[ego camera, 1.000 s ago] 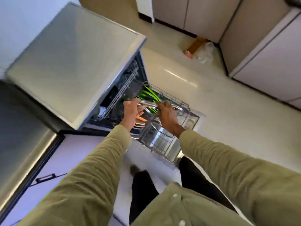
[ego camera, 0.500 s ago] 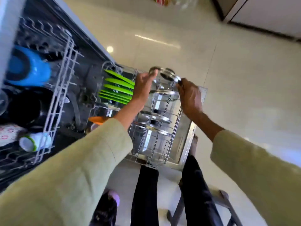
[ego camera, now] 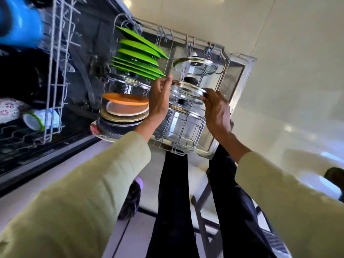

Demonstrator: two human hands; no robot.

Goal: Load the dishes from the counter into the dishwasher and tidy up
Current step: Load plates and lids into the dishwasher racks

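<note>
Over the pulled-out lower rack of an open dishwasher, both hands hold one glass lid by its metal rim. Left hand pinches the rim's left side w/ thumb and fingers; right hand curls its fingertips round the right side. Lid is held roughly level, black knob on top, above the middle of the rack's front half.

Another glass lid sits just beyond it, toward the rack's far edge, & a third lid shows directly below the held one, both among the wire tines. Green plates stand in a row at the rack's far-left corner. Near the left edge a stack of plates w/ an orange one on top rests beside a further glass lid.

Upper rack, at left, carries a blue cup, a white cup w/ green rim on its side & a floral bowl. Olive sleeves and dark trousers fill the bottom of the view, over a pale tiled floor.
</note>
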